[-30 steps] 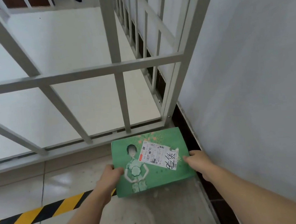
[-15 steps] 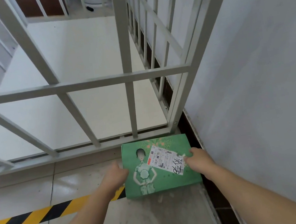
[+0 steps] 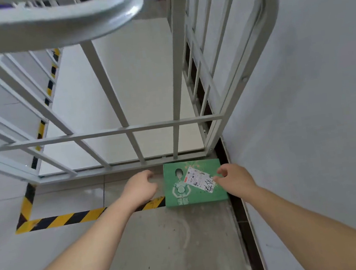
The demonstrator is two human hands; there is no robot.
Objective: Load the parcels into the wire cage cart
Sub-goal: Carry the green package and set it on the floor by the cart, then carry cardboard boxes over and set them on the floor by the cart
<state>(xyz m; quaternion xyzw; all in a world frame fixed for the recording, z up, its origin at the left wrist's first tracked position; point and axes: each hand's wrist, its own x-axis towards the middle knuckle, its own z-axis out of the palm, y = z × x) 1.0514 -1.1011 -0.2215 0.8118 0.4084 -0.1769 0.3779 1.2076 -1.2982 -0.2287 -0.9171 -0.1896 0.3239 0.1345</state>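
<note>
Head view: half a second ago my hands were against the sides of the green parcel (image 3: 193,183); now both have come off it, and I stand taller, so the rounded top rail (image 3: 51,22) of the wire cage cart (image 3: 113,133) fills the top of the view. My left hand (image 3: 140,190) hangs loosely curled, fingers apart, holding nothing, just off the parcel's 9 o'clock edge. My right hand (image 3: 234,178) is open with spread fingers over the parcel's 3 o'clock edge; I cannot tell whether the fingertips touch it.

The parcel lies flat on the floor (image 3: 68,201) outside the cart, its 12 o'clock edge just beside the cart's bottom rail. Its lid shows a printed figure in a green dress and a tilted white shipping label (image 3: 197,178) with barcode print and large black handwritten characters that I cannot read.

At 3 o'clock a dark baseboard strip (image 3: 238,206) and the wall (image 3: 306,118) close in tightly. Yellow-and-black hazard tape (image 3: 70,218) runs away at 9 o'clock, where the floor is open. The cart's white deck (image 3: 120,85) shows behind the bars.
</note>
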